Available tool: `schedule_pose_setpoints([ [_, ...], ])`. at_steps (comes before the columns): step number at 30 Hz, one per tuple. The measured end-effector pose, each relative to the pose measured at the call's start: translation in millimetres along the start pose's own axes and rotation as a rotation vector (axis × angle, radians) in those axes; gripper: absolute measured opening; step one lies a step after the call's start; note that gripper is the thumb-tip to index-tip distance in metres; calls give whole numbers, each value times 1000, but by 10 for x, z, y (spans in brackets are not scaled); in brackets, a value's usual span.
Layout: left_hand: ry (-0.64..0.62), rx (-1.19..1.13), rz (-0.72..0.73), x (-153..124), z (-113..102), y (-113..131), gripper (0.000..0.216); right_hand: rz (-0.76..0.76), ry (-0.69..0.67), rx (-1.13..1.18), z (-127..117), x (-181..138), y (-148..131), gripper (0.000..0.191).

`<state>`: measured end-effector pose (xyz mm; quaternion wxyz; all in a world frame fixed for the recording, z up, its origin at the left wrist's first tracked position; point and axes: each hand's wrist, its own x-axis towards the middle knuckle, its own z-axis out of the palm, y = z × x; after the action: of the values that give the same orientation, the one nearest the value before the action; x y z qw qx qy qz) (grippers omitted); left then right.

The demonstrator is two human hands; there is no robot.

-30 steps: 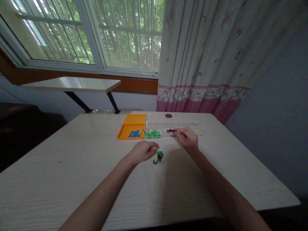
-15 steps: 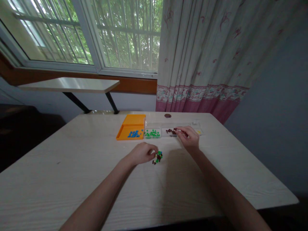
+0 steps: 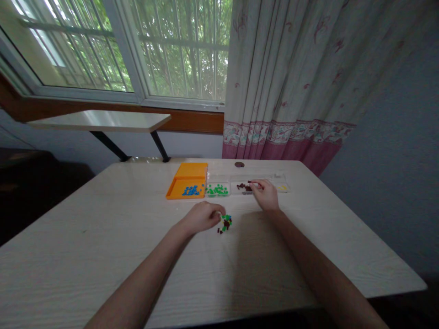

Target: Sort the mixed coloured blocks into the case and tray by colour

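Observation:
A small pile of mixed green, brown, blue and yellow pieces lies on the table. At its left edge is my left hand, thumb and fingers curled together; whatever they hold is too small to make out. My right hand reaches over a clear box of brown pieces, its fingertips pinched on what looks like one brown piece. Left of that box stands a clear box of green pieces. An orange case with its lid folded back holds blue pieces.
Beyond my right hand, a clear compartment holds a few yellow pieces. A round dark disc sits at the table's back edge. A white shelf on black brackets rises at back left. A curtain hangs behind.
My right hand has shifted slightly left and down over the brown pieces, leaving the yellow pieces more exposed. My left hand has hardly moved beside the pile.

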<state>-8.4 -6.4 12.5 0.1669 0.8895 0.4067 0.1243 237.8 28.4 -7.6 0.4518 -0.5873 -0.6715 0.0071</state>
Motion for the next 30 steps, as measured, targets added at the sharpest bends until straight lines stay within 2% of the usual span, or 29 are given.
schedule_pose_setpoints([
  [8,0,44,2,2,26,-45,32,-33,-82,-35,14,-42,-15,26],
  [15,-12,39,35,-8,1,-7,32,-89,-161,-1,67,-160,-149,20],
  [25,-20,102,5,-6,3,31,25,-189,-262,86,89,-300,-374,16],
  [30,-9,155,40,2,45,5,25,-313,-363,120,81,-345,-432,15],
])
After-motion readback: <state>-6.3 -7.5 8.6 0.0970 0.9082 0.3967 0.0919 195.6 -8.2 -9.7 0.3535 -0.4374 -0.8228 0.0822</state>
